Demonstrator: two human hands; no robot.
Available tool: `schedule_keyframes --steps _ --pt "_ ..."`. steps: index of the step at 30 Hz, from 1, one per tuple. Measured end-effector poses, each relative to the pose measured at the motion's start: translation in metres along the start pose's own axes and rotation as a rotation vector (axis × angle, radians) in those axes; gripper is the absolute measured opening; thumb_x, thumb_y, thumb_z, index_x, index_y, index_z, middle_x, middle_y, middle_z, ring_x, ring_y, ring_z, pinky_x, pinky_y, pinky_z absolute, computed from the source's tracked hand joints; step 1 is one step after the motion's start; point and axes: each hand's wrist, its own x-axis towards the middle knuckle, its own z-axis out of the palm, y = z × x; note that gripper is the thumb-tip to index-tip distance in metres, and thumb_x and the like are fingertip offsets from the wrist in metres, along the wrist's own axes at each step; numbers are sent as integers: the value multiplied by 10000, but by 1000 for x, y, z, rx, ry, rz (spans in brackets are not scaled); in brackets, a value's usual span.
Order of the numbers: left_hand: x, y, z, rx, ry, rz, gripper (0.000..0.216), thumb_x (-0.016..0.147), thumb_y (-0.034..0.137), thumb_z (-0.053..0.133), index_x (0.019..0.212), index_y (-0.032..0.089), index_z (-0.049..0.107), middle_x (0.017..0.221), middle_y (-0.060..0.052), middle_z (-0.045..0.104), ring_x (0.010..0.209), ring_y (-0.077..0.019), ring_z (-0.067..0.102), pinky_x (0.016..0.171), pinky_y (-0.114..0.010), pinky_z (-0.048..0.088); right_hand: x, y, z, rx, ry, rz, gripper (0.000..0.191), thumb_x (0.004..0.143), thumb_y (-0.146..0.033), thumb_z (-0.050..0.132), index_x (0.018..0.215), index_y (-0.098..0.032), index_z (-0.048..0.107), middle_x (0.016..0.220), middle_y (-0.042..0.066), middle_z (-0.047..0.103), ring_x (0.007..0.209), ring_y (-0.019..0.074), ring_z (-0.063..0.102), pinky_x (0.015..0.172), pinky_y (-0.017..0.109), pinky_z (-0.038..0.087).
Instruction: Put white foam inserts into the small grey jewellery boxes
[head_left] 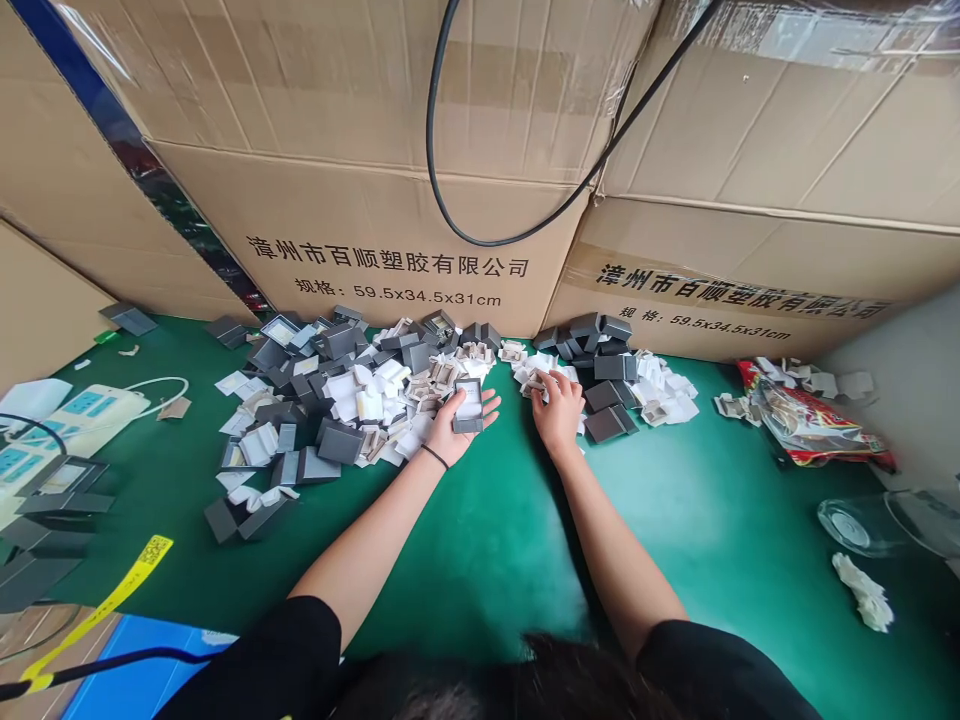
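Observation:
My left hand (448, 428) holds a small dark grey box (469, 408), its hollow side turned up and pale inside. The thumb lies along the box's side, and the fingers stretch out beneath it. To the right, my right hand (559, 412) reaches down with bent fingers into a small heap of white and cream inserts (525, 368). What its fingertips grip is hidden. Left of my left hand spreads a large jumbled pile of dark grey boxes (340, 443) and white folded pieces (375, 395). More dark boxes (611, 422) are stacked beyond my right hand, beside white pieces (664, 390).
Large cardboard cartons (360, 220) wall off the back of the green table (495, 560). A black cable (480, 242) hangs in front of them. At left lies a power strip (67, 435); at right, a red snack bag (817, 420), a clear glass (855, 525) and crumpled tissue (862, 592).

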Motion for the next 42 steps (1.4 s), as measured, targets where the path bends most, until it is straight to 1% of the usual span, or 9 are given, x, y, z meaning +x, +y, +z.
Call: schedule_keyframes --steps 5,12,16,20,27,31,33,37,42 --pt "0 0 0 -21 13 0 368 887 293 462 1180 90 552 1125 -143 651 1115 -266 583 971 -375 445 0 2 1 65 -38 -13 310 851 -216 416 1071 -205 635 1012 75 651 891 231 474 762 347 359" --pt "1 0 2 -4 14 -7 330 884 311 465 1100 97 594 1101 -130 661 1061 -259 612 965 -375 446 2 4 1 185 46 -25 309 883 -323 434 1021 -210 688 1023 90 644 900 227 473 794 366 391" --pt "2 0 1 -11 12 -8 324 868 315 496 1076 91 602 1126 -145 647 1075 -265 603 952 -375 450 2 9 5 234 43 -14 290 871 -280 444 989 -217 702 925 84 648 854 218 465 790 368 400" --pt "4 0 0 -20 13 -21 320 870 313 492 1082 99 601 1123 -139 648 1075 -263 602 933 -366 456 3 11 8 225 11 -1 296 835 -244 469 1036 -200 682 944 89 639 852 219 469 780 358 406" --pt "3 0 1 -25 3 -38 360 887 319 463 1146 94 571 1112 -140 651 1043 -243 618 931 -347 449 5 9 6 303 41 115 231 796 -242 504 899 -181 701 883 83 654 836 218 507 764 355 421" --pt "3 1 -1 -16 -11 -30 347 878 325 477 1115 99 592 1132 -134 647 1041 -247 618 925 -354 451 4 1 -1 508 117 226 214 782 -308 537 859 -170 682 862 67 647 724 171 530 719 331 454" --pt "3 1 -2 9 -37 -17 346 873 330 484 1104 103 604 1147 -132 643 1078 -250 599 942 -367 444 2 -7 -4 706 77 272 228 771 -354 558 857 -168 658 852 53 635 698 151 535 677 308 477" --pt "5 -2 -2 65 -72 52 302 864 295 495 1068 115 625 1120 -113 660 1122 -237 571 978 -386 428 -7 -26 -3 1109 -135 346 234 723 -391 619 816 -179 589 754 -3 567 655 120 536 654 302 532" --pt "5 -5 0 89 -73 87 271 835 265 531 1038 120 636 1083 -99 673 1083 -231 592 996 -411 422 -12 -33 0 1177 -236 360 251 697 -412 641 777 -198 537 719 -25 519 660 115 518 638 318 569"
